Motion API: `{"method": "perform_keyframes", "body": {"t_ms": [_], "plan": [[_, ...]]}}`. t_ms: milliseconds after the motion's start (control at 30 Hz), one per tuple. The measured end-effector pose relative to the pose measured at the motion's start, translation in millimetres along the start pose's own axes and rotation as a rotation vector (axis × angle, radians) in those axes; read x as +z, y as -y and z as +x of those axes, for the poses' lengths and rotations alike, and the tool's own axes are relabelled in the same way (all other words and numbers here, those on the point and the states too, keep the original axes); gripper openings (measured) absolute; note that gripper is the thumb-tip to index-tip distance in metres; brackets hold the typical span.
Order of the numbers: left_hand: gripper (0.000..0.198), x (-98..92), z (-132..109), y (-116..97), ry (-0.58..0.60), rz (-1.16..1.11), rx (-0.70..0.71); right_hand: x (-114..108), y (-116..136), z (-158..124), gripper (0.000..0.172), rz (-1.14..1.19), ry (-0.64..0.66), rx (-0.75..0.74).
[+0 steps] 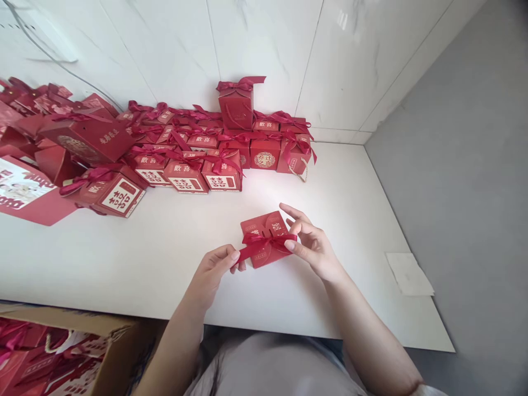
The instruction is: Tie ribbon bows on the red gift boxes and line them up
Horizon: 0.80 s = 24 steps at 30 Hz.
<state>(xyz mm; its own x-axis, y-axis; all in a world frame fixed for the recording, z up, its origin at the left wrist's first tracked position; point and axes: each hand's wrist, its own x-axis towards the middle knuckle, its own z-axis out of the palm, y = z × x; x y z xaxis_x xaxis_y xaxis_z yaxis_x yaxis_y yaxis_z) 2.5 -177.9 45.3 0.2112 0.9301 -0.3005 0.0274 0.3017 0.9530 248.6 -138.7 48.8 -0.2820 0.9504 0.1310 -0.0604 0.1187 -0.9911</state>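
Observation:
In front of me on the white table stands a red gift box (264, 224), seen from above, with pale printed characters on its top. A dark red ribbon (264, 241) is tied across the top in a bow or knot. My left hand (216, 267) pinches one ribbon end between thumb and fingers, at the box's left side. At the right side my right hand (311, 245) pinches the other part of the ribbon between thumb and index finger, with its other fingers raised. The undersides of the box are hidden.
Rows of finished-looking red boxes with ribbons (185, 176) line the wall at the back left, one box (236, 104) stacked on top. A cardboard carton (119, 341) holding more boxes stands at lower left. White paper (408, 273) lies at the table's right edge.

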Motion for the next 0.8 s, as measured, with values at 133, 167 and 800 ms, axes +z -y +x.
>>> {"method": "perform_keyframes", "body": {"t_ms": [133, 167, 800], "plan": [[0.037, -5.2, 3.6, 1.9, 0.016, -0.056, 0.019, -2.9, -2.7, 1.9, 0.023, 0.012, 0.019, 0.030], [0.038, -4.8, 4.2, 2.2, 0.016, -0.064, 0.022, -3.6, -3.0, 2.2, 0.023, -0.015, 0.040, 0.045], [0.044, -2.2, 4.7, 7.0, 0.200, -0.113, -0.101, -10.1, -3.0, 4.2, 0.017, 0.019, 0.238, 0.075]]}}
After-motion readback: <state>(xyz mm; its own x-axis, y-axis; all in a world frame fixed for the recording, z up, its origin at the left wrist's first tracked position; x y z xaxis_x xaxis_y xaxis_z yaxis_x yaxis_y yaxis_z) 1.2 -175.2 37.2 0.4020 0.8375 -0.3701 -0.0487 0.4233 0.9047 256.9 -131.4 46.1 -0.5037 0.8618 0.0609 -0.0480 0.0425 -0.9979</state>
